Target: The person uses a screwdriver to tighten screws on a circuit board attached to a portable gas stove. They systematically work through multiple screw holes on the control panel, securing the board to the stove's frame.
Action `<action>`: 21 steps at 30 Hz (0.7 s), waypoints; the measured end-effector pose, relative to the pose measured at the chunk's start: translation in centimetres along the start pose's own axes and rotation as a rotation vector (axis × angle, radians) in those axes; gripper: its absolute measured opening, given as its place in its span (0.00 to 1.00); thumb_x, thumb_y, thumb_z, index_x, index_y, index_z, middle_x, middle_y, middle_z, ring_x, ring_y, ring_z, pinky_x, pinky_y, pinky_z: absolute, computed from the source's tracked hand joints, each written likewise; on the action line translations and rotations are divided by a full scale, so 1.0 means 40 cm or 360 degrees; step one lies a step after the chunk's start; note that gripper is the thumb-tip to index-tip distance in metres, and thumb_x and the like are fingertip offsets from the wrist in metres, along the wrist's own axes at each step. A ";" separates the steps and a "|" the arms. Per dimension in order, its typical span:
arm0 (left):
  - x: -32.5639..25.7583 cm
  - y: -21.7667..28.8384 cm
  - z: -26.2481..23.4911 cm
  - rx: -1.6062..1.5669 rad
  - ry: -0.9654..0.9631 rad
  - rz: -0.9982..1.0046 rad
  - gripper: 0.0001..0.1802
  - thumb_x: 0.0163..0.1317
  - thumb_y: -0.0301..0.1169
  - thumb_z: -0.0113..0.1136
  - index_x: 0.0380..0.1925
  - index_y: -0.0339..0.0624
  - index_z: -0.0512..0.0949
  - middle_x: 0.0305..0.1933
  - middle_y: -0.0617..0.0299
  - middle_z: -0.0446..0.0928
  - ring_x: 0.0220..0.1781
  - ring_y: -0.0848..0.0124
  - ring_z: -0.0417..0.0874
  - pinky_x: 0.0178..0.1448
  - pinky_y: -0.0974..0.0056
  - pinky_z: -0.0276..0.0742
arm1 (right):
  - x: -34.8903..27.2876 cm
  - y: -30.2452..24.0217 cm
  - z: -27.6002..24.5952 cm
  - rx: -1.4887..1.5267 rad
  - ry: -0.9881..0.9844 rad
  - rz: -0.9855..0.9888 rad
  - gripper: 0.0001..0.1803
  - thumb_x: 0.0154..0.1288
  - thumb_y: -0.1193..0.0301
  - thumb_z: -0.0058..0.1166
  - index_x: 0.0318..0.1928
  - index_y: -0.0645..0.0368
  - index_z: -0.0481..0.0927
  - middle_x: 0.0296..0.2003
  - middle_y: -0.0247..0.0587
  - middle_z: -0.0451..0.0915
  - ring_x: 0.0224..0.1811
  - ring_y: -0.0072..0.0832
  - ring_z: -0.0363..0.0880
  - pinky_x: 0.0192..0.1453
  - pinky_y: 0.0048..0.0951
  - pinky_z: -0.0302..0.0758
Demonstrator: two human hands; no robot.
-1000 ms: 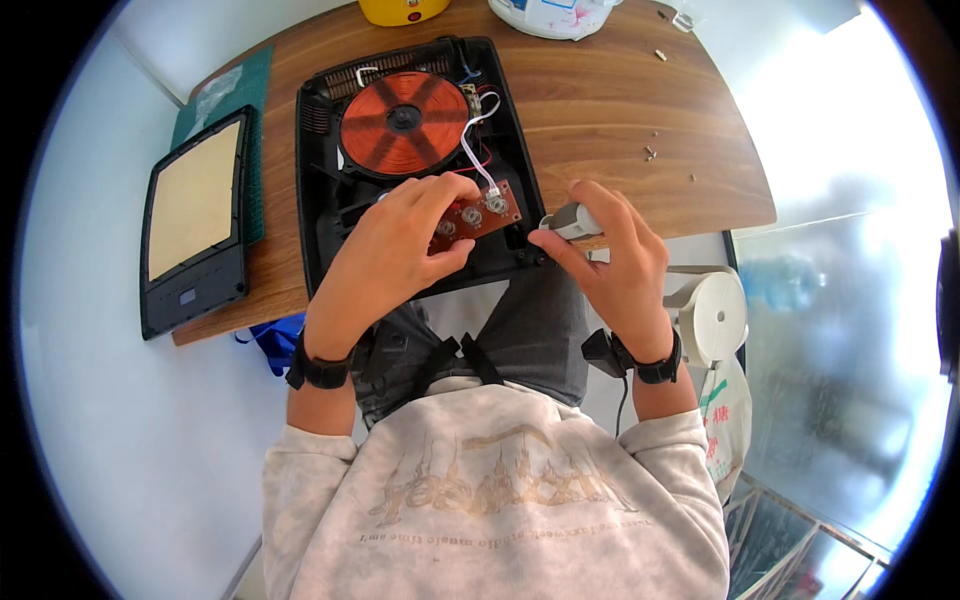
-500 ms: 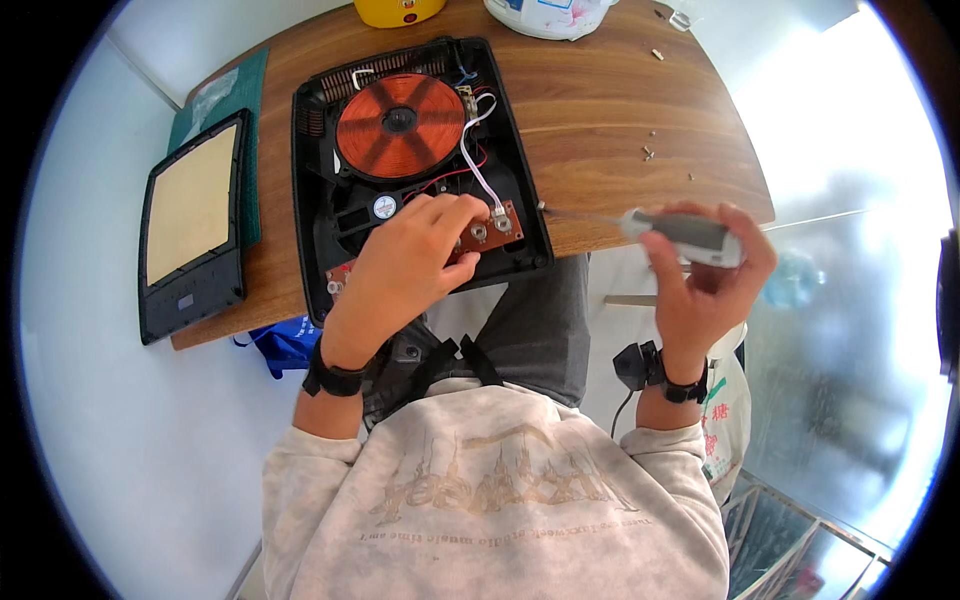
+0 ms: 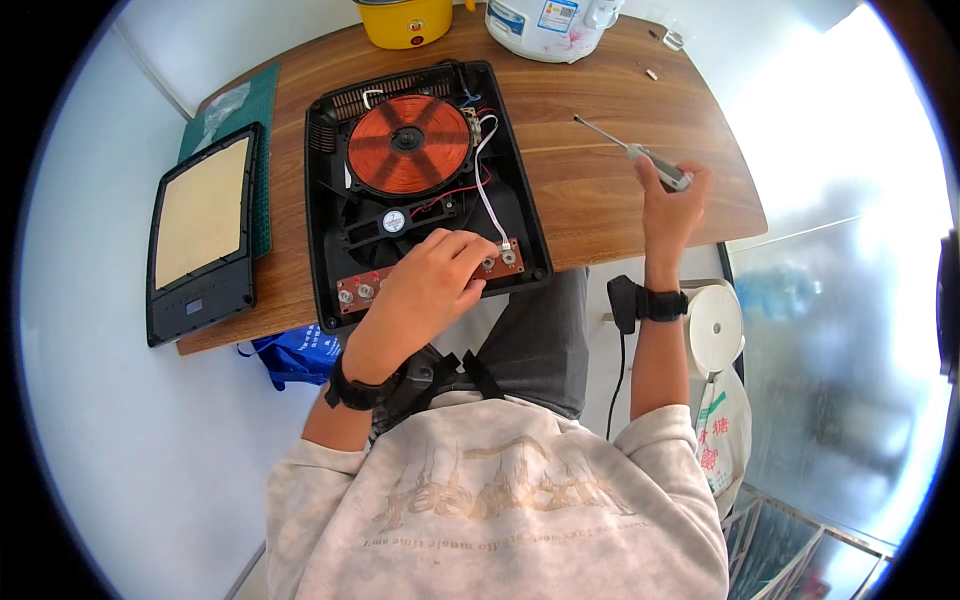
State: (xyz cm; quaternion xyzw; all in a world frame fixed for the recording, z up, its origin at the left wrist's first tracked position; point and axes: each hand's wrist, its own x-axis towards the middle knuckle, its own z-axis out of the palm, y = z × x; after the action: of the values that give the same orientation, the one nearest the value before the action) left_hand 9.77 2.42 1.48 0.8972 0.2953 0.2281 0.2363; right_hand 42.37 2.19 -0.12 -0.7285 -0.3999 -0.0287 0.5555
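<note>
An opened induction cooker base (image 3: 535, 215), a black plastic shell, lies at the table's front edge. Inside it sit a round copper coil (image 3: 375, 150) and, along its near side, a long brown circuit board (image 3: 380, 278) with small round buttons. My left hand (image 3: 425, 277) is bent over the board's middle, thumb on the near side and fingers on the far side. The fingers cover part of the board. To the right, my right hand (image 3: 675, 205) grips a grey-and-white electric screwdriver (image 3: 660, 168). Its long thin bit points up and left over the table, apart from the cooker.
Left of the base, the cooker's top panel (image 3: 205, 215) rests partly on a green cutting mat (image 3: 262, 200). A yellow pot (image 3: 408, 25) and a white appliance (image 3: 545, 30) stand at the back. A white ribbon cable (image 3: 482, 185) runs to the circuit board.
My right hand has carried the screwdriver up and away from the base's right edge, over the table. My left hand stays at the circuit board. The whole view has shifted slightly.
</note>
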 end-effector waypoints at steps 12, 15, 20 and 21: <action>-0.023 -0.005 0.046 -0.0138 0.0155 -0.0007 0.21 0.61 0.20 0.65 0.55 0.41 0.76 0.60 0.53 0.78 0.63 0.50 0.77 0.68 0.51 0.76 | 0.001 -0.015 0.042 -0.0106 -0.0299 -0.0122 0.15 0.65 0.71 0.67 0.52 0.55 0.87 0.36 0.47 0.89 0.36 0.32 0.87 0.47 0.33 0.80; -0.024 -0.008 0.043 -0.0129 0.0146 -0.0014 0.21 0.62 0.21 0.65 0.56 0.41 0.76 0.61 0.53 0.78 0.64 0.51 0.77 0.68 0.51 0.76 | -0.002 -0.007 0.056 -0.0143 -0.0335 -0.0189 0.15 0.65 0.71 0.66 0.52 0.55 0.87 0.36 0.48 0.89 0.37 0.35 0.87 0.47 0.33 0.80; -0.023 -0.011 0.045 -0.0161 0.0153 -0.0015 0.21 0.63 0.21 0.65 0.57 0.41 0.76 0.61 0.53 0.78 0.65 0.52 0.77 0.69 0.52 0.75 | -0.008 -0.006 0.058 -0.0134 -0.0363 -0.0232 0.15 0.64 0.72 0.66 0.52 0.56 0.87 0.38 0.48 0.89 0.39 0.40 0.88 0.48 0.34 0.80; -0.022 -0.009 0.042 -0.0158 0.0152 -0.0018 0.21 0.63 0.21 0.65 0.57 0.41 0.76 0.61 0.53 0.78 0.65 0.52 0.77 0.69 0.52 0.75 | -0.008 -0.001 0.059 -0.0140 -0.0365 -0.0247 0.15 0.64 0.72 0.66 0.52 0.56 0.87 0.38 0.48 0.89 0.39 0.40 0.88 0.48 0.34 0.80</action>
State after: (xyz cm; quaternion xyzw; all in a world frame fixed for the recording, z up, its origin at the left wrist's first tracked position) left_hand 9.92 1.64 -0.28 0.8708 0.2996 0.2837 0.2675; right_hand 41.17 3.97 -1.12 -0.7174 -0.5143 -0.0058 0.4699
